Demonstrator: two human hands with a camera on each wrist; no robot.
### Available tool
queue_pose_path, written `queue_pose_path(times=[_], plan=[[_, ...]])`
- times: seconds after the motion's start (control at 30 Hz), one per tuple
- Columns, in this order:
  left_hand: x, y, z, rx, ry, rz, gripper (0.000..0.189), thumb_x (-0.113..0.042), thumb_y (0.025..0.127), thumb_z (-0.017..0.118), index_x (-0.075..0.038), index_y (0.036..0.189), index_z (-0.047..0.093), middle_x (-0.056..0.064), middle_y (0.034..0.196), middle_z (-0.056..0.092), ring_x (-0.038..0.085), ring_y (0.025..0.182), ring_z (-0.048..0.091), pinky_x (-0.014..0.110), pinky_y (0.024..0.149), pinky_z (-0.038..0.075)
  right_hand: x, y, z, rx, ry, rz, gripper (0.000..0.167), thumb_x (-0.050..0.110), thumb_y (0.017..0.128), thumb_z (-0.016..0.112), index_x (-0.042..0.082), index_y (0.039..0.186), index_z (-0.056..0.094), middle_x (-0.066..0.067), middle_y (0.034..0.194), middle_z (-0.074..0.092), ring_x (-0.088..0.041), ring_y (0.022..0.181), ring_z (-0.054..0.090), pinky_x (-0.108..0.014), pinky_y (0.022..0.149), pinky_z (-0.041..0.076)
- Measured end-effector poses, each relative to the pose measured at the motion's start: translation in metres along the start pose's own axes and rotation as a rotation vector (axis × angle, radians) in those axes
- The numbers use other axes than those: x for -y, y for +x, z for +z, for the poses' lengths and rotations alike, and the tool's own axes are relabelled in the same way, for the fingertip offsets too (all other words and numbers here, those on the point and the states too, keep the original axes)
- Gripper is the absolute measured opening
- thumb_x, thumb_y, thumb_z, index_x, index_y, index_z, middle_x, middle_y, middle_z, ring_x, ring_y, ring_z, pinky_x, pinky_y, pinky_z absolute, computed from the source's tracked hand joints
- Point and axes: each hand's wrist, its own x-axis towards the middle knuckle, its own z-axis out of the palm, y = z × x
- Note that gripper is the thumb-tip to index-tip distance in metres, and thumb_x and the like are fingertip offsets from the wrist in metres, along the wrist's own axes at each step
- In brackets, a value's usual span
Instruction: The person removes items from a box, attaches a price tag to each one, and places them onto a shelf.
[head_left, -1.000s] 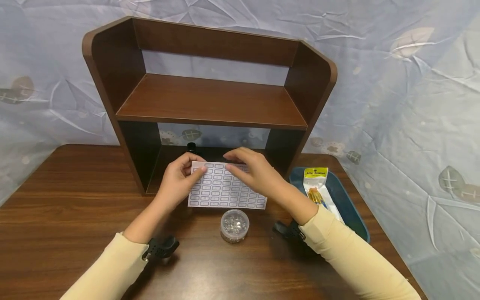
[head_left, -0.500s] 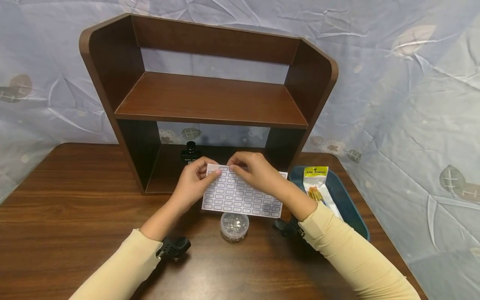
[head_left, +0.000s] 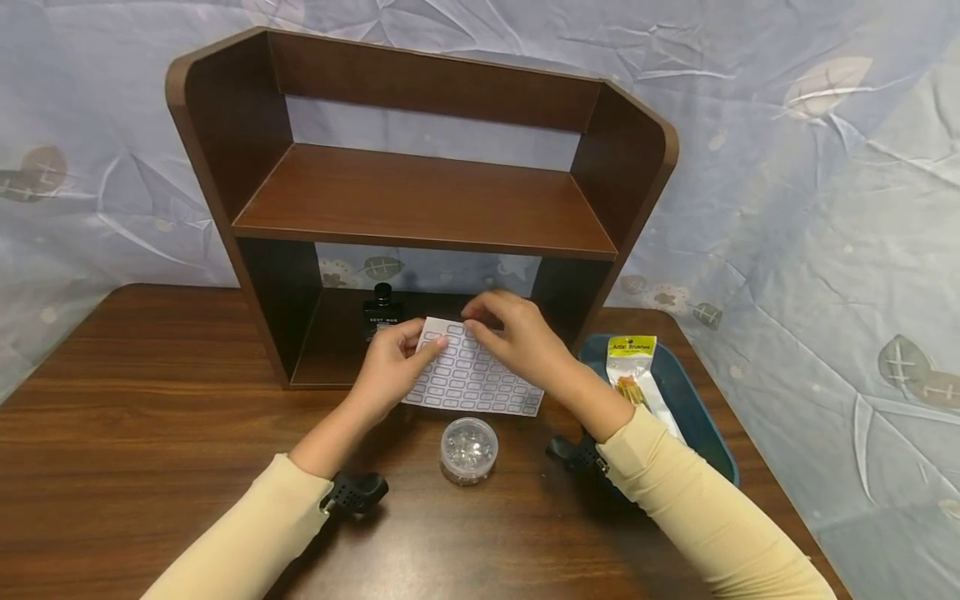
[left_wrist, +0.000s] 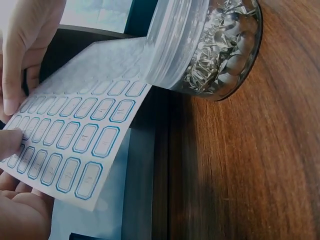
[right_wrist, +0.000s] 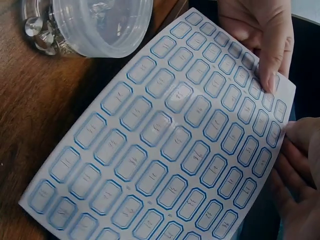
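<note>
A white sheet of label stickers (head_left: 472, 379) with rows of blue-bordered, numbered labels is held tilted over the table. My left hand (head_left: 390, 367) grips its upper left corner, thumb on the printed face and fingers behind. My right hand (head_left: 517, 337) pinches the sheet's top edge, thumb and forefinger close together beside the left thumb. In the right wrist view the right hand (right_wrist: 300, 155) is at that edge, its other fingers partly behind the sheet. A clear round jar (head_left: 468, 452) of silver thumbtacks stands on the table just in front of the sheet.
Behind the hands rises a brown two-tier shelf (head_left: 427, 200). On its lower level stands a black bottle (head_left: 382, 310). To the right, a blue tray (head_left: 701, 425) holds a packet of artist brushes (head_left: 633, 375). The wooden table (head_left: 150, 433) extends left and forward.
The sheet and left hand have moved right towards the right hand, bringing the black bottle into view. The right thumb and forefinger have come together at the top edge. The sheet's tilt has shifted.
</note>
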Motion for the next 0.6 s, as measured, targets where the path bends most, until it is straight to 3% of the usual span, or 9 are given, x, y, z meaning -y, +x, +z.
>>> queue_pose_path(times=[0.17,0.6], plan=[[-0.0003,-0.0004,0.0005,-0.003,-0.014,0.013,0.027,-0.009,0.104,0.063,0.008,0.126,0.066,0.031,0.108,0.076,0.027,0.083,0.080,0.031,0.067,0.066,0.0013,-0.0016,0.0010,-0.065,-0.020,-0.057,0.009,0.014,0.100,0.072,0.006,0.105,0.075,-0.008,0.106,0.071,-0.022,0.102,0.070,-0.037,0.092,0.062],[-0.0011,-0.0024,-0.0002,0.032,-0.047,0.032,0.028,-0.009,0.105,0.062,0.006,0.128,0.067,0.029,0.116,0.074,0.022,0.088,0.078,0.031,0.072,0.066,0.0018,-0.0028,0.0039,-0.016,-0.048,-0.061,0.016,0.016,0.100,0.072,0.007,0.112,0.078,-0.008,0.107,0.071,-0.020,0.096,0.065,-0.035,0.083,0.058]])
